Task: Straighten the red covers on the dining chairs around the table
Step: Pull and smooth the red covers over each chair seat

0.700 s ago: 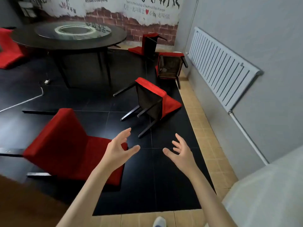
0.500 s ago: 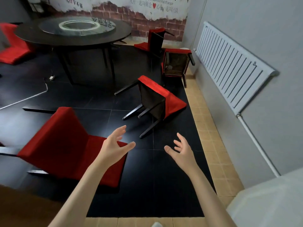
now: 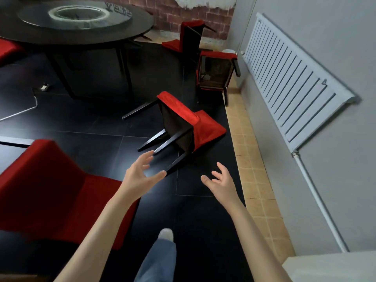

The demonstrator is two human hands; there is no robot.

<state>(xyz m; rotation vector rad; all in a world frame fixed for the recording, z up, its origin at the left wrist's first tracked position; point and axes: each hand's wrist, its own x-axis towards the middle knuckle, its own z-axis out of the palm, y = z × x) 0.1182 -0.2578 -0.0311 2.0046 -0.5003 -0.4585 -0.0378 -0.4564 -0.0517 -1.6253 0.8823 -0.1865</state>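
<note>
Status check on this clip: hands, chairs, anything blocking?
Left hand and right hand open, empty, reaching forward. Tipped chair ahead on its side, red cover untouched. Second red chair close at left; floor between looks passable.

I've got one view only, from the head camera, wide-angle, looking forward and steeply down across the dark floor. Both forearms reach in from the bottom edge, left hand and right hand close to the lens at centre. A tipped chair sits just beyond them, mid-frame. The round table is far off at upper left, the radiator runs down the right side, lines bowed by the lens. No second view to overlap with
</note>
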